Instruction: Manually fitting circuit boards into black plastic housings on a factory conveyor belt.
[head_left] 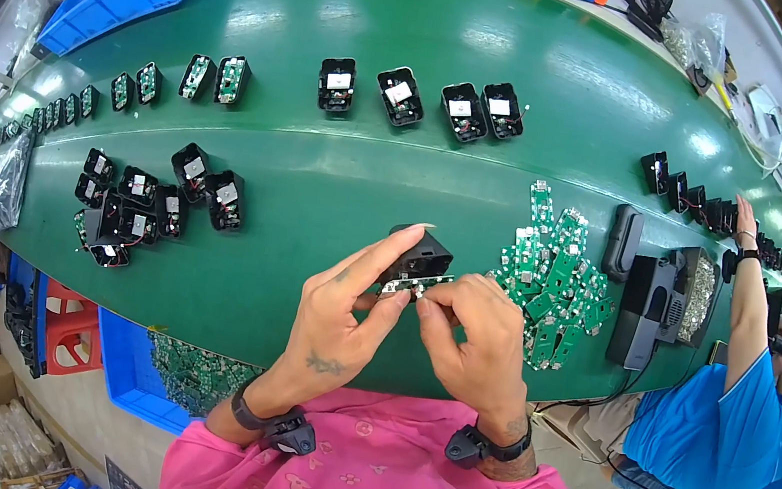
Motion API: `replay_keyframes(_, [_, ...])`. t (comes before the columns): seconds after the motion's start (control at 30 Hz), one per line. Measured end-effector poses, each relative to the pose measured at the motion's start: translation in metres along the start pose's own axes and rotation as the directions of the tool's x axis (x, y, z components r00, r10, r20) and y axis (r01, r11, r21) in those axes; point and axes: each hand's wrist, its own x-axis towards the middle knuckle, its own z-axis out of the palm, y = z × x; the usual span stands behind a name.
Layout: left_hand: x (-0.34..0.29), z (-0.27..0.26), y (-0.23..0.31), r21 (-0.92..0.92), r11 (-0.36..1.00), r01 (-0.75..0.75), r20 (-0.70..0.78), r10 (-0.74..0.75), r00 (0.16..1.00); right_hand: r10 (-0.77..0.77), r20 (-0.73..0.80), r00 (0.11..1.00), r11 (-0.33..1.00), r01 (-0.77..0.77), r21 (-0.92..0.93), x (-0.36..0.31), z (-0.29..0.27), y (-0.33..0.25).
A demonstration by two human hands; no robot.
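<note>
One black housing [426,254] gripped in the fingers of the left hand [339,310], over the tabletop [321,173]; at its six o'clock edge, a small circuit board [413,285] pinched in the fingers of the right hand [481,331]. With too hard a pinch, possible damage to soldered parts; with too light, a dropped board. Cannot tell of any trapped wire behind the fingers. Near, at three o'clock, a loose heap of boards [558,278], perhaps easily scattered by a stray knuckle. Well apart: at twelve, four open housings [400,96]; at nine, a crowded cluster of housings [139,187], probably prone to toppling if bumped.
</note>
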Motion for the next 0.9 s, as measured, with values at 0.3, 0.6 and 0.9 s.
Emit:
replay_keyframes(0.3, [-0.001,-0.002,-0.001,0.019,0.999,-0.036,0.076,0.034,0.996,0.015,0.003,1.0,0.997,-0.015,0.08,-0.001,-0.004,0.002])
replay_keyframes(0.6, [-0.002,0.006,0.0,0.38,0.897,-0.224,0.037,0.227,0.973,0.05,0.013,0.999,0.995,-0.05,0.082,-0.003,0.0,0.004])
replay_keyframes(0.9, [-0.011,0.011,-0.009,0.306,0.939,-0.157,-0.048,0.18,0.982,0.121,0.076,0.99,0.984,-0.13,0.125,-0.006,0.0,0.003])
